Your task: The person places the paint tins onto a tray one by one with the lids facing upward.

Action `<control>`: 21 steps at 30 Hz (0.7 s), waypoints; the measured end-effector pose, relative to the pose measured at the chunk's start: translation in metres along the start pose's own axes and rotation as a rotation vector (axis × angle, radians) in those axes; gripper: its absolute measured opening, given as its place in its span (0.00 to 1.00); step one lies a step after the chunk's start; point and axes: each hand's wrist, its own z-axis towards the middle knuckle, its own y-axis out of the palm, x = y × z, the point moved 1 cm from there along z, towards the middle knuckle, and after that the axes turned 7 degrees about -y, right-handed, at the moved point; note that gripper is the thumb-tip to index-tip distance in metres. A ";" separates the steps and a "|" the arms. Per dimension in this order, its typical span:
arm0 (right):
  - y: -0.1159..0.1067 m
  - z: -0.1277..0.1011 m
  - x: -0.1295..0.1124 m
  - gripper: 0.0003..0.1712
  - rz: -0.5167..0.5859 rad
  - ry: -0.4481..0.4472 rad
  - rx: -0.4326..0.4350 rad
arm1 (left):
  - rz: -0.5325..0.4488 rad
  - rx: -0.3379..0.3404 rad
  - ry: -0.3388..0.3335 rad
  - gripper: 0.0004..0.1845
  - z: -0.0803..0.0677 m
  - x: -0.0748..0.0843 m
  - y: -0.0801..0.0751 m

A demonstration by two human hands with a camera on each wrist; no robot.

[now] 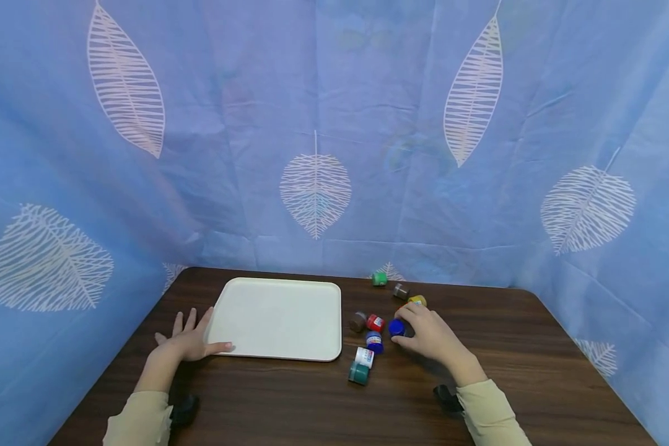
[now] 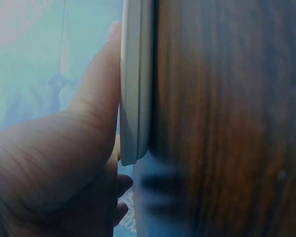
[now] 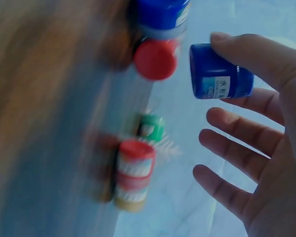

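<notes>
On the dark wooden counter [image 1: 290, 396], the right hand [image 1: 432, 337] pinches a small blue jar [image 1: 396, 327] between thumb and forefinger, the other fingers spread loose beside it, and the wrist view shows the jar's white label turned toward the palm. Just left of it sits a cluster of little paint jars: a red-capped one [image 1: 375, 322], a brown one [image 1: 358, 321], another blue one [image 1: 374, 341], a white-labelled one [image 1: 364, 357] and a teal one [image 1: 358, 373]. Farther back stand a green jar [image 1: 379, 279], a dark one [image 1: 401, 290] and a yellow one [image 1: 417, 300]. Over on the left, the left hand [image 1: 188, 339] lies flat and relaxed, thumb pressed along the near edge of the white tray [image 1: 279, 316].
</notes>
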 end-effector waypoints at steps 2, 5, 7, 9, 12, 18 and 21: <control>-0.002 0.007 -0.007 0.24 -0.004 -0.032 0.045 | 0.004 0.010 0.000 0.66 0.000 0.000 0.000; -0.004 0.020 -0.019 0.25 -0.005 -0.085 0.095 | 0.000 0.020 0.007 0.66 0.000 0.000 0.001; -0.005 0.029 -0.027 0.25 -0.001 -0.114 0.116 | -0.011 0.024 0.014 0.66 -0.001 0.000 0.002; -0.004 0.040 -0.036 0.25 0.001 -0.144 0.129 | -0.018 0.027 0.018 0.66 -0.001 0.000 0.003; -0.001 0.056 -0.050 0.24 0.022 -0.172 0.141 | -0.009 0.035 0.019 0.66 0.001 0.000 0.004; 0.008 0.089 -0.079 0.26 0.099 -0.150 0.115 | 0.017 0.097 0.066 0.66 0.009 -0.002 0.007; 0.014 0.102 -0.091 0.26 0.124 -0.133 0.084 | 0.035 0.121 0.089 0.67 0.011 -0.004 0.009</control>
